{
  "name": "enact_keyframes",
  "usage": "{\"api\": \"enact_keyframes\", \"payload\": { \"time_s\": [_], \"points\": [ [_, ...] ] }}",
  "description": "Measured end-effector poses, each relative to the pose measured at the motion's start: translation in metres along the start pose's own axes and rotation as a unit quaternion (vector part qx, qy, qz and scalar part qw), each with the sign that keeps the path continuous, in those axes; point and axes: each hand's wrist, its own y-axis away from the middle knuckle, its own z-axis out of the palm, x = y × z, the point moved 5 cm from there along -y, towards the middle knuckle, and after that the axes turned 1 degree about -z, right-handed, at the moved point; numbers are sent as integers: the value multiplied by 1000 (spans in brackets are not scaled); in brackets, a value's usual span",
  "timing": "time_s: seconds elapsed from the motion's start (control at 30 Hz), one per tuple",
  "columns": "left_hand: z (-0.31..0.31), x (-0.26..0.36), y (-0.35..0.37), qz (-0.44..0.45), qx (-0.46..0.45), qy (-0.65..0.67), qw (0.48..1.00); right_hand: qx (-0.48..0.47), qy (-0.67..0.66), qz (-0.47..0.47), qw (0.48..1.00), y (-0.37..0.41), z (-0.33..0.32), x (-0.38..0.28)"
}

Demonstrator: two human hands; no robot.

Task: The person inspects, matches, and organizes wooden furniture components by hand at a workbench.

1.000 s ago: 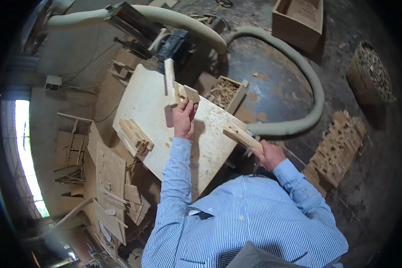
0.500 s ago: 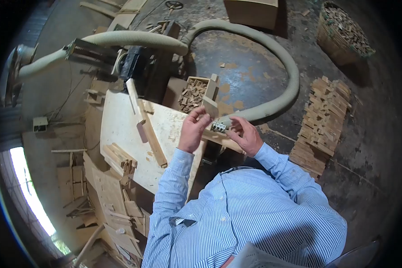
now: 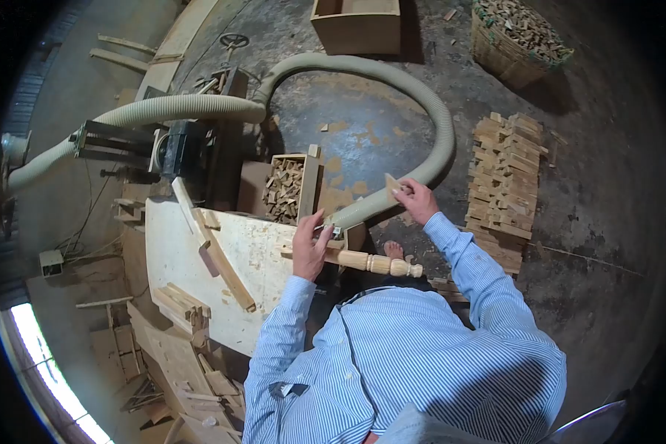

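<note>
we see the left hand (image 3: 310, 249) laid across the squared end of a turned wooden leg (image 3: 374, 262), at the near edge of the pale work board (image 3: 177, 244). its fingers (image 3: 317, 222) are bent and point away from the body, with the thumb out to the side. a small grey metal piece (image 3: 331, 231) shows right at the fingertips. we cannot tell whether the hand truly grips the leg or only presses on it, nor whether it pinches the metal piece. the leg lies almost level, its rounded, ringed end sticking out past the board towards the right, over the floor.

the right hand (image 3: 417, 200) is stretched out in front, well apart from the left one. its fingers (image 3: 405, 192) and thumb are closed in a pinch on a small flat wood piece (image 3: 391, 183), which it holds up in the air just in front of the dust hose (image 3: 436, 118).

on the board a long wooden strip (image 3: 228, 269) lies slantwise, near the left hand. beyond the left hand stands a box of offcuts (image 3: 284, 189). a stack of cut pieces (image 3: 505, 177) sits on the floor to the right of the right hand.
</note>
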Motion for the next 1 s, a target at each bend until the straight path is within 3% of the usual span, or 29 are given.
{"api": "enact_keyframes", "payload": {
  "time_s": [0.07,0.13,0.2,0.27,0.3,0.37,0.43,0.47,0.5,0.53,0.57,0.6,0.63,0.7,0.8,0.87,1.0],
  "points": [
    [-7,6,13,-1,11,-63,998,57,227,10,972,-13,-28,91],
    [-10,4,26,11,10,-91,996,27,291,157,943,3,-54,147],
    [-18,4,41,18,58,-125,990,-63,397,226,887,25,-54,197],
    [-26,9,52,50,85,-150,984,-272,465,252,804,44,-28,264],
    [-29,12,57,79,112,-178,974,-462,551,144,680,66,-17,231],
    [-32,6,65,46,117,-152,980,-520,503,185,665,69,-14,191],
    [-34,11,72,32,125,-147,981,-394,548,126,727,9,-31,169],
    [-35,14,76,55,132,-172,975,-198,554,-101,802,-52,-31,170],
    [-37,15,79,59,131,-169,975,-103,382,-65,916,-112,-62,129],
    [-38,14,82,43,133,-167,976,-3,190,-27,981,-172,-95,73],
    [-37,14,83,28,135,-164,977,25,-128,-55,990,-204,-122,20],
    [-34,18,87,22,144,-159,977,134,-162,-87,974,-203,-140,-68],
    [-32,24,93,23,150,-159,975,143,-202,-168,954,-221,-151,-120],
    [-32,30,106,6,165,-151,975,201,-137,-247,938,-197,-149,-212],
    [-41,25,109,9,179,-140,974,110,-173,-296,933,-151,-112,-263],
    [-52,21,116,7,182,-103,978,20,-210,-294,932,-108,-58,-243],
    [-85,40,126,-58,152,60,985,-227,-101,-221,943,9,48,-188]
  ]
}}
